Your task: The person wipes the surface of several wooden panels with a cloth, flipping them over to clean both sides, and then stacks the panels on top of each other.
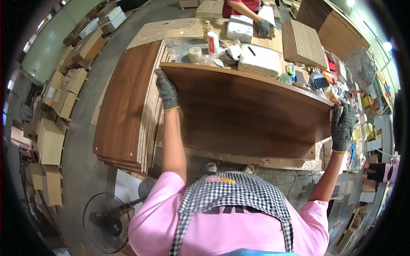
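Both my hands wear dark grey knit gloves and grip a wide dark-brown wood-grain board [247,106] by its two ends. My left hand [168,90] is closed on the board's far left corner. At the right end, my right hand [342,128] holds the other corner. The board is tilted, with its far long edge raised above the worktable; whether its near edge touches what lies below is hard to tell. Just left of my left hand stands a stack of similar brown boards [124,102], with small round holes near the top board's front corners.
Behind the board are white wrapped blocks [258,62], a white bottle [213,42], a tape roll [195,54] and loose clutter [324,81]. Across the table, a co-worker's gloved hand [264,27] touches a white block. A black fan [113,224] stands at lower left; cartons [51,141] line the left.
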Available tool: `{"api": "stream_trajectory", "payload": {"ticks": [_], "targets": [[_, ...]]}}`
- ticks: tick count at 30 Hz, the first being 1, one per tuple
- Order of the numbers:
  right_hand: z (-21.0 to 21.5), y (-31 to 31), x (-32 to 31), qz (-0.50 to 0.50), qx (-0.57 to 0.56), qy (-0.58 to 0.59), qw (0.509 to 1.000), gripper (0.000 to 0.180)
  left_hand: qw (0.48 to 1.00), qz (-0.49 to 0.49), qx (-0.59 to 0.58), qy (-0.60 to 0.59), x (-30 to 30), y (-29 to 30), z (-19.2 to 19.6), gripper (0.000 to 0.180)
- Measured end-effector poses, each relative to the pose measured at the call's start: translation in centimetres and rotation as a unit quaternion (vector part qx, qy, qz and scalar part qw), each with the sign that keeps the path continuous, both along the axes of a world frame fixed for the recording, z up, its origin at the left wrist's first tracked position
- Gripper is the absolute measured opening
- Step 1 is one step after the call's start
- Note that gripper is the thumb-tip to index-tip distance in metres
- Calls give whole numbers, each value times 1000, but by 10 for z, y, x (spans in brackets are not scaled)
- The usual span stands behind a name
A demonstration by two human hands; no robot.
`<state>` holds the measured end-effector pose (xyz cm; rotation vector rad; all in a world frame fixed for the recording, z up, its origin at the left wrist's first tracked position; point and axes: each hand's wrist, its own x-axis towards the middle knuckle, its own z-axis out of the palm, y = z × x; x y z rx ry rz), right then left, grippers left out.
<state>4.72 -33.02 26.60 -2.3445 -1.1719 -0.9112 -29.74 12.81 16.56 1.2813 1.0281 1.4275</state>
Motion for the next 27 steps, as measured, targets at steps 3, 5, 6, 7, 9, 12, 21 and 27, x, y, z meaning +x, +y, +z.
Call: {"api": "stream_trajectory", "payload": {"ticks": [3, 5, 6, 7, 9, 12, 21, 27], "targets": [[10, 75, -50, 74, -4, -68, 995, 23, 986, -52, -26, -153, -2, 1, 2, 79], [7, 137, -93, 80, -54, -52, 994, 25, 985, -46, -36, -161, -11, 15, -10, 73], [11, 167, -123, 115, -45, -39, 992, 25, 975, -52, -22, -217, -8, 12, -11, 68], [18, 196, -155, 149, -36, -28, 988, 26, 960, -59, -7, -274, -5, 9, -10, 63], [-7, 263, -190, 173, 28, -59, 983, 26, 965, -51, 14, -256, -3, 20, -20, 61], [16, 352, -268, 325, 19, -54, 944, 12, 940, 256, 23, 224, 36, -25, 27, 45], [4, 396, -275, 222, 113, 11, 968, 23, 985, 75, 150, -50, 37, 52, -94, 33], [-17, 228, -139, 160, 21, -49, 986, 27, 976, 114, 186, -2, 2, 85, -90, 42]]}}
